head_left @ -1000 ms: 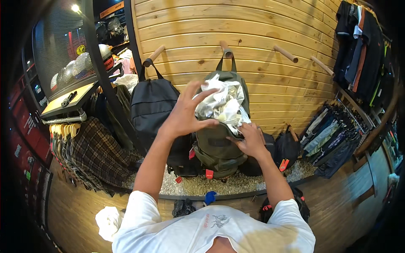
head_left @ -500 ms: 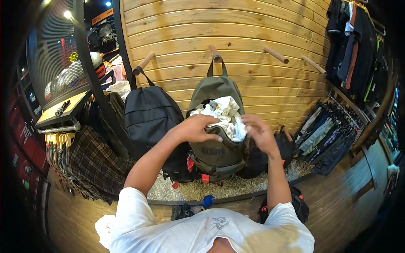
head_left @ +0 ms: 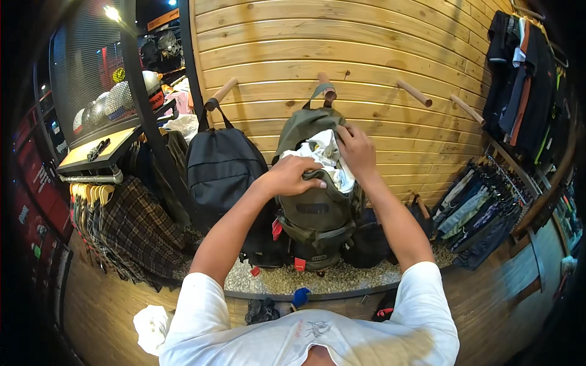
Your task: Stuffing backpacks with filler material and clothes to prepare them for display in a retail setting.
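An olive green backpack (head_left: 314, 219) hangs by its top loop from a wooden peg (head_left: 326, 86). Its mouth gapes, and crumpled white stuffing (head_left: 326, 152), paper or cloth, bulges out. At the left of the opening, my left hand (head_left: 292, 175) grips the front rim, its thumb outside and its fingers over the stuffing. My right hand (head_left: 358, 149) is closed on the upper right edge of the opening, fingers curled over the fabric. Beside it on the left, a black backpack (head_left: 223, 161) hangs from another peg.
Two more wooden pegs (head_left: 415, 93) jut from the plank wall (head_left: 274, 46). Clothes racks stand at both sides, with plaid shirts (head_left: 137, 216) on the left and trousers (head_left: 467, 210) on the right. Further black bags (head_left: 369, 238) sit low on the pebble ledge (head_left: 332, 282). A white bundle (head_left: 151, 328) lies on the floor.
My right hand has moved up from the right side of the stuffing and closed on the opening's upper edge. The left hand stays at the rim. The view has shifted slightly.
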Tool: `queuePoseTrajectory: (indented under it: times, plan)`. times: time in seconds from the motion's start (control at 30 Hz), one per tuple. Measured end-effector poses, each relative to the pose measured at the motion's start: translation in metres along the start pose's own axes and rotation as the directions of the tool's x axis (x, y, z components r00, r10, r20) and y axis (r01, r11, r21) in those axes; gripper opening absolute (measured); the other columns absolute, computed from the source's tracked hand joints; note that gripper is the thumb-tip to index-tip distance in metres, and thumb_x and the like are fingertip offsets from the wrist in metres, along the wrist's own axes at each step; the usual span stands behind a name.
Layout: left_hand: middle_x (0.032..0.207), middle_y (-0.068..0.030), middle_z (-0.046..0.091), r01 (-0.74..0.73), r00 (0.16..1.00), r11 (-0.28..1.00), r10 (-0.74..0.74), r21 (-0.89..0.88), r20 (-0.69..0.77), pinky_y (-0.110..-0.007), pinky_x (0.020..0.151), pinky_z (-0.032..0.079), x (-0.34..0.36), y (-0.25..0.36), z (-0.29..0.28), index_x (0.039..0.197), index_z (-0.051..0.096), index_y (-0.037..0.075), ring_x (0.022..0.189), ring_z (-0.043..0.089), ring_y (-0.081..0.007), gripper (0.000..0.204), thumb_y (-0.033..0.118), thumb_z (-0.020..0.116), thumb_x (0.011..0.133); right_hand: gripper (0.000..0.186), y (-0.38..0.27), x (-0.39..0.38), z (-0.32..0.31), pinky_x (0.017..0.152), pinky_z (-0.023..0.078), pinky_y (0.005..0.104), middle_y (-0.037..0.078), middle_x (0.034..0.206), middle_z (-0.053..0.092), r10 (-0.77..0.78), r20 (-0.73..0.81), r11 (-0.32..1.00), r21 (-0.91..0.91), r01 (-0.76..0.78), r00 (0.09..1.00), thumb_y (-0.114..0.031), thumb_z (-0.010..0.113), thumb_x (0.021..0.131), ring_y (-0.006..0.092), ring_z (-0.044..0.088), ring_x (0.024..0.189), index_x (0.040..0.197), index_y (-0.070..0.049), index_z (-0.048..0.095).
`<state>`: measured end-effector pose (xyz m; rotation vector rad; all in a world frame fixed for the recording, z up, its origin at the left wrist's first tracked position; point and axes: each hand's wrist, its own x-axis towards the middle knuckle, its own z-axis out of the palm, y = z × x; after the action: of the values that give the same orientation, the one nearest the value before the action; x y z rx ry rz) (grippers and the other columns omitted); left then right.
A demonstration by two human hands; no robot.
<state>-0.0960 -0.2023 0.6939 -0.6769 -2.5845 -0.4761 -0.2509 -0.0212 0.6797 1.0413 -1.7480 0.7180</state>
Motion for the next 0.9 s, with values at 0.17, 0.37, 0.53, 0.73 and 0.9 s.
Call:
queuePoseTrajectory:
  times: [0.17, 0.37, 0.53, 0.73, 0.9]
  plan:
    - [0.107, -0.023, 0.069, 0.066, 0.997, 0.992, -0.06, -0.105, 0.053, -0.046, 0.087, 0.051, 0.003, -0.014, 0.001, 0.113, 0.068, 0.001, 0.104, 0.064, -0.0422, 0.047, 0.039, 0.075, 0.088, 0.025, -0.003, 0.016, -0.006, 0.07, 0.055, 0.0429, 0.012, 0.093, 0.069, 0.069, -0.095, 0.991, 0.125, -0.057, 0.993, -0.015, 0.07, 0.087, 0.0335, 0.068, 0.084, 0.11, -0.007, 0.065]
    - [0.1, -0.0249, 0.068, 0.107, 0.993, 0.992, -0.11, -0.059, -0.047, -0.048, 0.082, 0.051, 0.019, -0.015, 0.025, 0.112, 0.069, 0.003, 0.099, 0.063, -0.0446, 0.042, 0.039, 0.072, 0.09, 0.02, -0.012, 0.002, -0.033, 0.073, 0.053, 0.0404, 0.011, 0.094, 0.066, -0.08, -0.168, 0.986, 0.13, 0.103, 0.983, -0.008, 0.072, 0.084, 0.0321, 0.066, 0.087, 0.104, -0.006, 0.068]
    - [0.088, -0.0189, 0.069, 0.155, 0.902, 0.986, -0.118, 0.056, -0.415, -0.046, 0.072, 0.052, 0.047, -0.03, 0.041, 0.099, 0.073, 0.004, 0.085, 0.066, -0.0411, 0.03, 0.032, 0.073, 0.089, 0.017, -0.012, -0.005, -0.046, 0.072, 0.052, 0.0388, 0.009, 0.093, 0.061, -0.096, -0.062, 0.988, 0.112, 0.103, 0.993, -0.007, 0.071, 0.084, 0.0283, 0.063, 0.086, 0.101, -0.007, 0.069]
    - [0.099, -0.0165, 0.07, 0.105, 0.865, 0.99, -0.139, -0.098, -0.482, -0.046, 0.083, 0.053, 0.052, -0.05, 0.041, 0.107, 0.074, 0.009, 0.096, 0.066, -0.0384, 0.027, 0.03, 0.071, 0.091, 0.029, -0.036, -0.049, -0.042, 0.087, 0.048, 0.0436, 0.013, 0.104, 0.06, 0.209, -0.035, 0.97, 0.134, -0.203, 0.977, -0.016, 0.075, 0.085, 0.034, 0.056, 0.101, 0.111, -0.006, 0.068]
    - [0.121, -0.0133, 0.066, -0.033, 0.937, 0.994, -0.007, -0.107, -0.349, -0.044, 0.096, 0.05, 0.07, -0.029, 0.046, 0.121, 0.07, 0.013, 0.119, 0.059, -0.0361, 0.026, 0.021, 0.066, 0.096, 0.062, -0.044, -0.08, -0.012, 0.101, 0.041, 0.05, 0.021, 0.133, 0.046, 0.296, 0.075, 0.953, 0.036, -0.3, 0.952, -0.024, 0.077, 0.086, 0.0415, 0.046, 0.121, 0.141, -0.01, 0.051]
